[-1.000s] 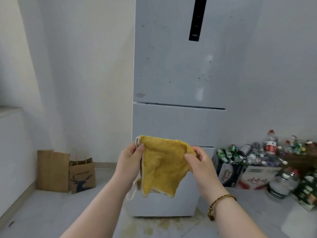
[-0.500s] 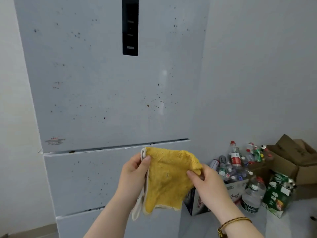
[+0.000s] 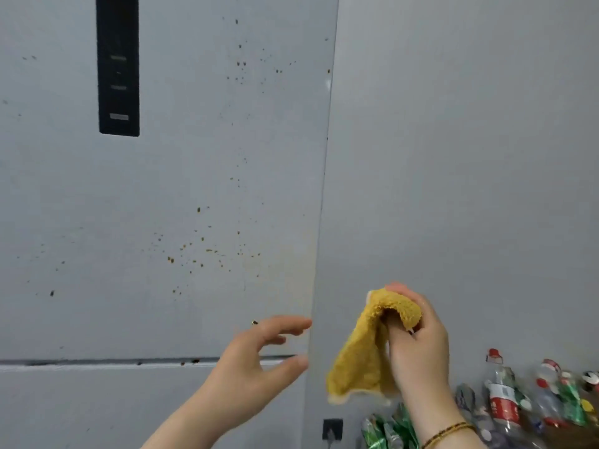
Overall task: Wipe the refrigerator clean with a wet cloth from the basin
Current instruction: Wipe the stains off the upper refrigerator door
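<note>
Refrigerator [image 3: 162, 196] filling the space ahead of and above the left hand [image 3: 256, 361], its pale door peppered with brown specks; door seam running level with that hand's wrist; dark display strip [image 3: 118, 64] high above, markings on it too blurred to read.

Yellow cloth [image 3: 366, 361] gripped by the right hand [image 3: 418, 345], upper part bunched over curled fingers, lower part hanging loose below the palm, pale edge at the bottom; not touching the door, held off beyond its right edge in front of the wall. Left hand spread and relaxed, fingers pointing toward the cloth, holding nothing, close to the door's right edge; contact with the door impossible to tell.

Cloth judged soft, limp, light, probably damp and a little heavy with water; best wadded into the palm for a flat pressing face, no dangling corner. Door judged hard, smooth and fixed; no need to hold, only to press against.

Bottles [image 3: 499, 396] and crushed cans low, beyond the right wrist; red-and-white label there, lettering unreadable. Beaded bracelet [image 3: 449, 431] on the right wrist; wall socket [image 3: 332, 429] below the cloth.
</note>
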`<state>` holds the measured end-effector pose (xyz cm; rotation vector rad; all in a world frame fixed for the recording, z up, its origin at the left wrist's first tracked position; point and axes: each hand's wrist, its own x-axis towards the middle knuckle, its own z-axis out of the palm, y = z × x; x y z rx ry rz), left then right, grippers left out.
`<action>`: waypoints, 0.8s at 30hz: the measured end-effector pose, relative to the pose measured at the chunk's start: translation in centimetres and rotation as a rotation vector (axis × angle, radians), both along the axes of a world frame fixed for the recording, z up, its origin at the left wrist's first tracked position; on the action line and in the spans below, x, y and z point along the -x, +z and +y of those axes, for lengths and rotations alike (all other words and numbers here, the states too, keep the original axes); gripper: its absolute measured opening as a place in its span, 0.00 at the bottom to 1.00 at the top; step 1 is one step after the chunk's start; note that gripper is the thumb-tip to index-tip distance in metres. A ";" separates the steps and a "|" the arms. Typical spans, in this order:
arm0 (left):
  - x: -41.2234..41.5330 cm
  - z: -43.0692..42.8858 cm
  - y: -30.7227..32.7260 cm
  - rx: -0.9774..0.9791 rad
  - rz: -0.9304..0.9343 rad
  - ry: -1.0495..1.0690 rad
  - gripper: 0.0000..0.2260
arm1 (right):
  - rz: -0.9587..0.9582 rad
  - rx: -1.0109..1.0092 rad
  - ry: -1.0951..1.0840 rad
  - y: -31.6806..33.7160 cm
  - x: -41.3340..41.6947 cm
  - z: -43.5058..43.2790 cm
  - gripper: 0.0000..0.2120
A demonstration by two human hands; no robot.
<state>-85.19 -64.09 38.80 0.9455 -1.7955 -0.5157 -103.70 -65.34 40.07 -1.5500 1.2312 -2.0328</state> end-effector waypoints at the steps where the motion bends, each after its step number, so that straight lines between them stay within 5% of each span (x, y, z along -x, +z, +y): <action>1: 1.5 -0.8 0.8 0.042 0.027 0.076 0.13 | 0.005 0.044 0.026 0.4 1.4 -1.2 0.19; 6: 6.1 -5.8 4.2 0.422 -0.011 0.492 0.13 | -0.070 0.136 0.151 2.4 5.5 -7.4 0.12; 9: 5.9 -8.4 5.9 0.556 -0.140 0.700 0.20 | -0.090 0.113 0.236 3.3 4.7 -10.8 0.19; 19: 3.8 -11.2 11.8 0.599 -0.287 0.889 0.21 | -0.371 0.053 0.687 7.9 -3.1 -16.2 0.13; 21: 3.6 -11.3 12.3 0.578 -0.283 0.893 0.20 | -0.276 0.139 0.703 7.2 -3.6 -16.8 0.07; 24: 3.2 -11.7 12.8 0.568 -0.269 0.928 0.19 | -0.015 0.353 0.662 5.0 -4.8 -17.8 0.29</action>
